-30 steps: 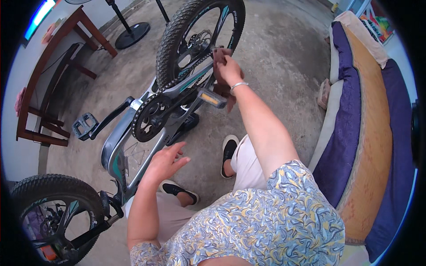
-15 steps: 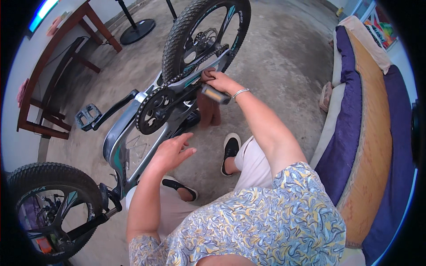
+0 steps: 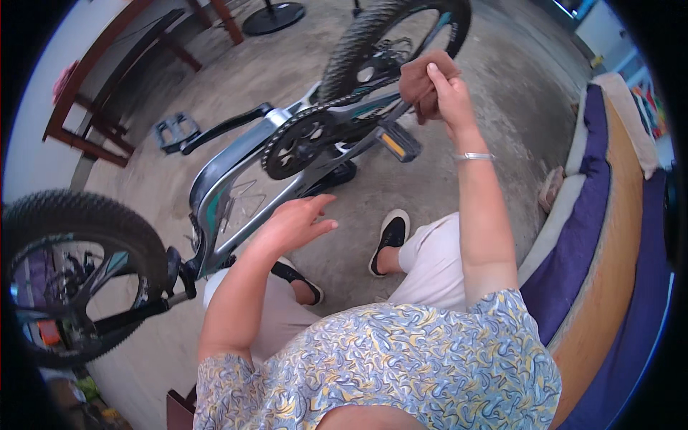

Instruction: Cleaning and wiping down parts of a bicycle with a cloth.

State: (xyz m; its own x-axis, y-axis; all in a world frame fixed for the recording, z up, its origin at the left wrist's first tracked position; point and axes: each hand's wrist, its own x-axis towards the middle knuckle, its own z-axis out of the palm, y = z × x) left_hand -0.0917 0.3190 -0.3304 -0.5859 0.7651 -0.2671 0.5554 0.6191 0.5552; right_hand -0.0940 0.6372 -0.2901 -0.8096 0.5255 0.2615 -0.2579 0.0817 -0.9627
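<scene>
A grey bicycle (image 3: pixel 233 161) rests upside down on the floor before me, its wheels in the air. In my right hand (image 3: pixel 453 100) is a brown cloth (image 3: pixel 423 82), bunched in closed fingers beside the chainstay and rear wheel (image 3: pixel 351 54). Just below it juts a pedal (image 3: pixel 398 142) with a yellow reflector. My left hand (image 3: pixel 297 218) hovers near the frame with fingers stretched out, holding nothing. The chainring (image 3: pixel 297 147) and chain lie between the two hands. At the lower left stands the front wheel (image 3: pixel 86 208).
A purple and tan padded sofa (image 3: pixel 609 215) runs along the right side. A wooden table (image 3: pixel 86 79) stands at the far left, with a round black stand base (image 3: pixel 274 18) on the concrete floor beyond the bicycle. The other pedal (image 3: pixel 176 132) sticks out leftward.
My right hand has moved up and to the right with the cloth, which hung down by the pedal before and is now raised. The view has shifted; my left hand stays outstretched.
</scene>
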